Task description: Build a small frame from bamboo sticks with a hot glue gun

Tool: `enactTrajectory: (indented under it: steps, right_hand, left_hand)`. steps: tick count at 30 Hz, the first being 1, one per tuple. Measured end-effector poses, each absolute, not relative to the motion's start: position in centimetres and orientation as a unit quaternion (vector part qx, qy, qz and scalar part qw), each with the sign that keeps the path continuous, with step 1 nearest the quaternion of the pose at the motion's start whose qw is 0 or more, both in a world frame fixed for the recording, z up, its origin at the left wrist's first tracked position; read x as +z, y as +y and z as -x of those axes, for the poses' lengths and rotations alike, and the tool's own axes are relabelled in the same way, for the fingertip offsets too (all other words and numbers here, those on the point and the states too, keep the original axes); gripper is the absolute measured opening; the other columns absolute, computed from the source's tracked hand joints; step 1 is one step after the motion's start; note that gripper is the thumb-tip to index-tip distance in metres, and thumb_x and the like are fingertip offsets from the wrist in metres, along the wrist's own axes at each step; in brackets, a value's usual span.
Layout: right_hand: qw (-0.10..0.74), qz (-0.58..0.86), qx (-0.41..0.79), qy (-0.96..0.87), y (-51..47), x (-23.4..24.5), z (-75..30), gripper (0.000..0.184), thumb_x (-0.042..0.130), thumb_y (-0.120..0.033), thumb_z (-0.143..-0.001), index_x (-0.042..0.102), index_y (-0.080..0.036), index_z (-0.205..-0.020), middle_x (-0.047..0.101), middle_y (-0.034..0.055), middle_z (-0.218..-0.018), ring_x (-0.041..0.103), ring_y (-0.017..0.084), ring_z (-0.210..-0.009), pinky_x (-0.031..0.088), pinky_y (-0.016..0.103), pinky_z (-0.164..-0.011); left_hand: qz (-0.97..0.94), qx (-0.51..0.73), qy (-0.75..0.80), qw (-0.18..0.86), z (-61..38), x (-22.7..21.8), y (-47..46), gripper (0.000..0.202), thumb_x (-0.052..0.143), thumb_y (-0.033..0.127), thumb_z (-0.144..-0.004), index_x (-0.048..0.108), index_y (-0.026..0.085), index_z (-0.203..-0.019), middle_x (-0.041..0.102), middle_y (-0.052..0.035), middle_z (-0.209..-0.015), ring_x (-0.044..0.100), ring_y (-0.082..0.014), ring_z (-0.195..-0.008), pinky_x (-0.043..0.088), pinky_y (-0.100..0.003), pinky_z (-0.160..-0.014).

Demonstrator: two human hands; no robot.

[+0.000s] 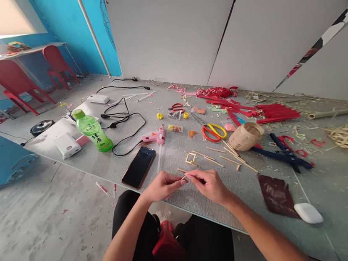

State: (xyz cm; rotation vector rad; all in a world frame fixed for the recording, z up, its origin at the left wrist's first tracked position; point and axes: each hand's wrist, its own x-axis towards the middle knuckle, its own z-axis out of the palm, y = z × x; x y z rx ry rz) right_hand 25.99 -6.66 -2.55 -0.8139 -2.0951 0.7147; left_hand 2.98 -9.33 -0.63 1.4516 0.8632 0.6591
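Observation:
My left hand (163, 186) and my right hand (208, 184) meet over the near edge of the grey table (327, 188). Both pinch a thin bamboo stick (188, 176) between their fingertips, one hand at each end. Just beyond the hands lies a small square frame of sticks (191, 158), with several loose sticks (224, 156) beside it. A pink glue gun (156, 137) and a black phone (138, 167) lie to the left of the hands.
Yellow-handled scissors (214, 131), a small woven basket (245, 136), blue pliers (283, 154), red paper scraps (254, 110) and a green bottle (93, 131) lie on the table. A dark sheet (276, 195) and a white bar (308, 212) sit at right. Red chairs (12, 78) stand far left.

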Motion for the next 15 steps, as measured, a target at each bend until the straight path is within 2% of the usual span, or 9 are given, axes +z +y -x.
enactTrajectory:
  steps: [7, 15]
  right_hand:
    - [0.366, 0.323, 0.317, -0.813, -6.63, -2.31, -26.06, 0.02, 0.057, -0.03, -0.105, 0.074, -0.018, -0.104, 0.06, -0.0052, -0.054, 0.053, 0.009, -0.043, 0.044, 0.019, -0.046]
    - [0.361, 0.306, 0.299, -0.829, -6.41, -1.98, -26.2, 0.018, 0.059, -0.027, -0.104, 0.075, -0.018, -0.106, 0.074, 0.001, -0.072, 0.061, 0.01, -0.053, 0.046, 0.021, -0.054]
  left_hand:
    - [-0.619, 0.286, 0.374, 0.628, -2.96, -1.01, -9.27, 0.053, 0.057, 0.056, -0.099, 0.052, 0.015, -0.066, 0.037, 0.0084, -0.045, 0.027, -0.0038, -0.042, 0.019, -0.021, -0.043]
    - [-0.633, 0.292, 0.373, 0.612, -3.03, -1.18, -9.23, 0.054, 0.056, 0.055, -0.1, 0.045, 0.017, -0.063, 0.031, 0.0085, -0.049, 0.025, -0.0045, -0.046, 0.018, -0.023, -0.045]
